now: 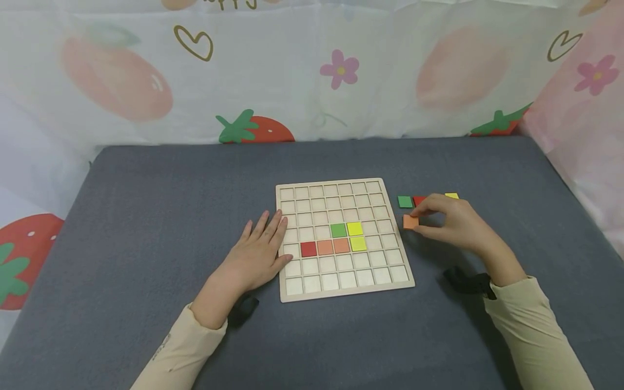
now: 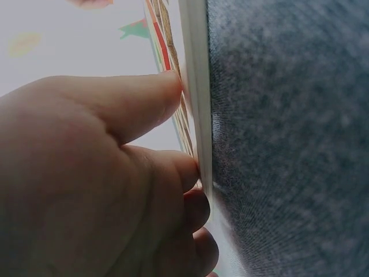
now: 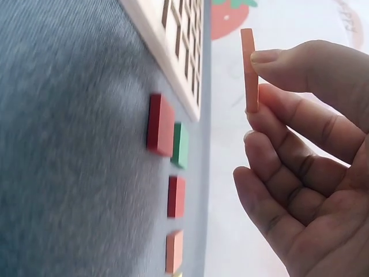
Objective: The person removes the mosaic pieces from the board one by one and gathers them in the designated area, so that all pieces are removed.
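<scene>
A pale wooden grid board (image 1: 346, 292) lies on the grey cloth with red (image 1: 308, 249), orange, green (image 1: 338, 231) and yellow (image 1: 358, 244) square tiles in some cells. My left hand (image 1: 255, 254) rests with straight, spread fingers on the board's left edge; the left wrist view shows its thumb (image 2: 150, 101) against the rim. Right of the board, my right hand (image 1: 450, 222) pinches an orange tile (image 3: 249, 69) between thumb and fingers. In the right wrist view that tile is held on edge, above the cloth.
Beyond the right hand lies a row of loose tiles: green (image 1: 404, 202), red (image 3: 176, 196), orange (image 3: 174, 252) and yellow (image 1: 452, 195). Another red tile (image 3: 161, 124) sits nearer; the hand partly covers this group in the head view. A printed curtain (image 1: 380, 108) hangs behind the table.
</scene>
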Motion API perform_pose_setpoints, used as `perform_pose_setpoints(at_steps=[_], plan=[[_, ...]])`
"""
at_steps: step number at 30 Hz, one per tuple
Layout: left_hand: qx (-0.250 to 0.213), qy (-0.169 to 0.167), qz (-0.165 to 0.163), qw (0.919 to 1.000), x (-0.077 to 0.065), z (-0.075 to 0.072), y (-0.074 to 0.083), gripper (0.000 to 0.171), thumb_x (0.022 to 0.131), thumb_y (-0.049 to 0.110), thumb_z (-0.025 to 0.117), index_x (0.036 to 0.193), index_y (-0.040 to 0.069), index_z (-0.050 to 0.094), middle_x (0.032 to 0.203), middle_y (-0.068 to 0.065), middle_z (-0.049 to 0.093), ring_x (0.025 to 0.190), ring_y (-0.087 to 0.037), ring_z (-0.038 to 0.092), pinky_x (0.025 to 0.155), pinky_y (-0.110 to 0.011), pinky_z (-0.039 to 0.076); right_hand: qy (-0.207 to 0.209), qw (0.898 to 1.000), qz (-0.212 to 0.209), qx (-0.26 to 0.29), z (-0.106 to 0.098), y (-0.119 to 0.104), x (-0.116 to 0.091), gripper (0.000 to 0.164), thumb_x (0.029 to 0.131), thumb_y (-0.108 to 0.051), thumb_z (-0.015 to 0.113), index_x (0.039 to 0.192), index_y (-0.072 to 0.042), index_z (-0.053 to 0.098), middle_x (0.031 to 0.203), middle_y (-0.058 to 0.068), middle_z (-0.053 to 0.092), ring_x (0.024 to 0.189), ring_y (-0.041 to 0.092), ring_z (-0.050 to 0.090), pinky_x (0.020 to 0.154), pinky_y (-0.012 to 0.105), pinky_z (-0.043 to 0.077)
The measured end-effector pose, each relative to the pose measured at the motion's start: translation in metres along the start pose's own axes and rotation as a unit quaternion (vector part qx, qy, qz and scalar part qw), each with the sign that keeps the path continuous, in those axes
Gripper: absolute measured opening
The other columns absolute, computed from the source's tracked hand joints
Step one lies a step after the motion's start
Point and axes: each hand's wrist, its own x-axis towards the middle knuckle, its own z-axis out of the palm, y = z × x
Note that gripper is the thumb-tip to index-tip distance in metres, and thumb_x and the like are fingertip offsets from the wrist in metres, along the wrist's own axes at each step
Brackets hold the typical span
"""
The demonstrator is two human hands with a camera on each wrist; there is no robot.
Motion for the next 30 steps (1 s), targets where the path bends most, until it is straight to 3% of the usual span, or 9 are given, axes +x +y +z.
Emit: perform_pose_setpoints(at_steps=[8, 20, 30], plan=[[0.001, 0.002, 0.002, 1.0000, 0.000, 0.001, 0.000, 0.074, 0.098, 0.043, 0.044, 0.151, 0.003, 0.011, 0.157, -0.013, 0.004, 0.143, -0.032, 0.000, 0.113, -0.050, 0.004, 0.017, 1.000, 0.013, -0.020, -0.006, 0.009, -0.011, 0.024, 0.071, 0.000, 0.079, 0.091, -0.010, 0.071, 0.089, -0.004, 0.067, 0.088, 0.015, 0.060, 0.074, 0.029, 0.047], [0.008, 0.002, 0.003, 1.0000, 0.000, 0.000, 0.000, 0.071, 0.098, 0.042, 0.045, 0.151, 0.005, 0.015, 0.157, -0.013, 0.005, 0.143, -0.032, 0.001, 0.113, -0.051, 0.006, 0.026, 0.999, 0.009, -0.038, -0.015, 0.022, -0.022, 0.028, 0.069, 0.001, 0.080, 0.094, -0.009, 0.071, 0.090, -0.003, 0.065, 0.081, 0.016, 0.059, 0.072, 0.026, 0.045], [0.012, 0.004, 0.005, 0.9999, 0.001, 0.002, -0.001, 0.071, 0.099, 0.041, 0.044, 0.151, 0.003, 0.014, 0.157, -0.014, 0.005, 0.143, -0.032, 0.001, 0.113, -0.051, 0.006, 0.012, 0.999, 0.007, -0.050, -0.018, 0.028, -0.023, 0.027, 0.070, 0.002, 0.079, 0.093, -0.009, 0.070, 0.091, -0.002, 0.064, 0.081, 0.018, 0.059, 0.069, 0.034, 0.048]])
